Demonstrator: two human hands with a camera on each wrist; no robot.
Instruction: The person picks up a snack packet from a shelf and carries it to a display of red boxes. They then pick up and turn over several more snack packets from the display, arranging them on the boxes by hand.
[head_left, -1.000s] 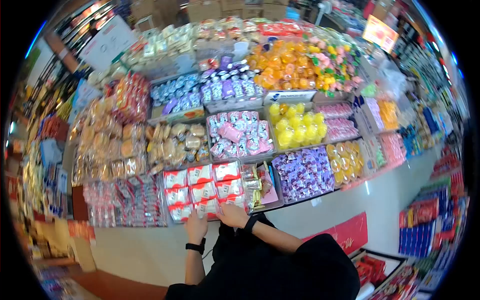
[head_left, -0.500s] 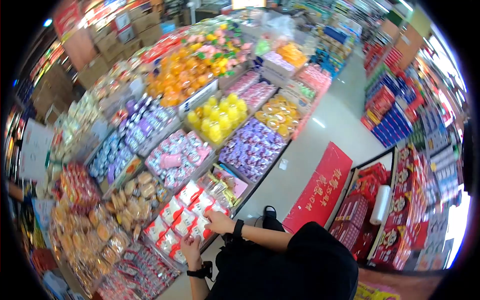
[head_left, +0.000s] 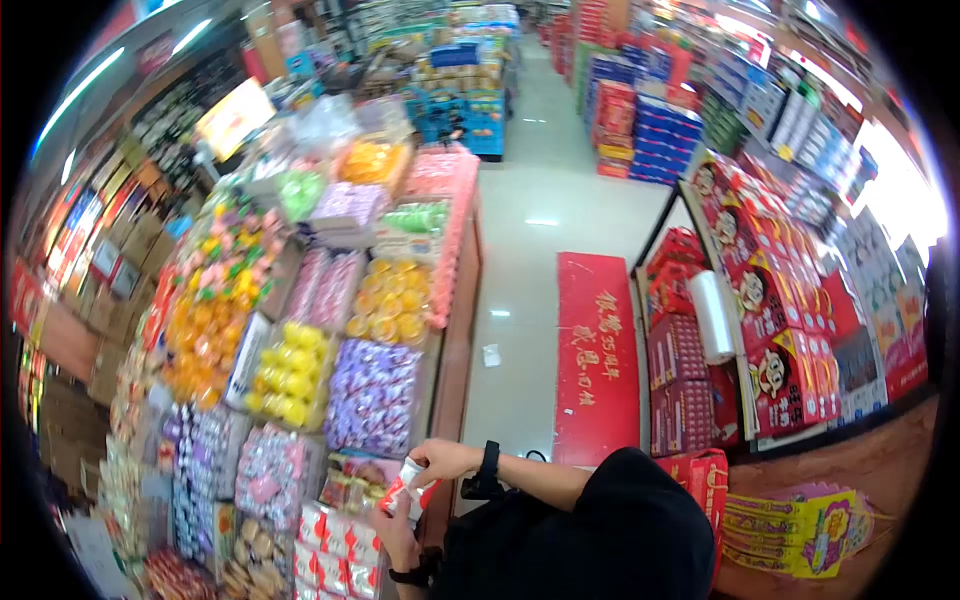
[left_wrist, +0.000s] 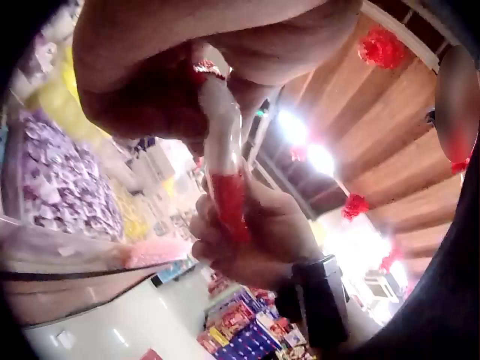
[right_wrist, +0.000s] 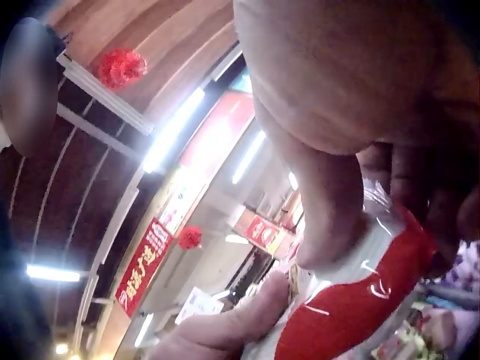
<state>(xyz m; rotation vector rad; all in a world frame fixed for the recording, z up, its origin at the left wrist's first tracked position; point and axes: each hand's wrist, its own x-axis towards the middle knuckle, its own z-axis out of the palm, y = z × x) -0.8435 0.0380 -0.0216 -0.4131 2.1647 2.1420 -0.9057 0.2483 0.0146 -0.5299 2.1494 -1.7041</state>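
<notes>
A small red and white packet [head_left: 405, 490] is held up between both hands over the edge of the display. The right hand [head_left: 447, 462] pinches its upper end, and the left hand [head_left: 398, 535] grips the lower end. Seen from the left wrist, the packet [left_wrist: 227, 176] stretches between the left hand [left_wrist: 195, 60] near the camera and the right hand [left_wrist: 259, 232]. In the right wrist view the packet's red and white wrapper [right_wrist: 352, 300] lies under the right thumb, with the left thumb [right_wrist: 225, 326] beside it. Similar packets [head_left: 335, 540] lie in rows below the hands.
Purple packets [head_left: 372, 395], yellow sweets [head_left: 290, 375] and orange cups [head_left: 390, 300] fill neighbouring bins on the left. A red mat [head_left: 597, 355] lies on the aisle floor. Shelves with red boxes [head_left: 775, 375] stand at the right.
The view has swung right, toward the aisle. The hands have lifted from the rows of packets and now hold one red and white packet between them.
</notes>
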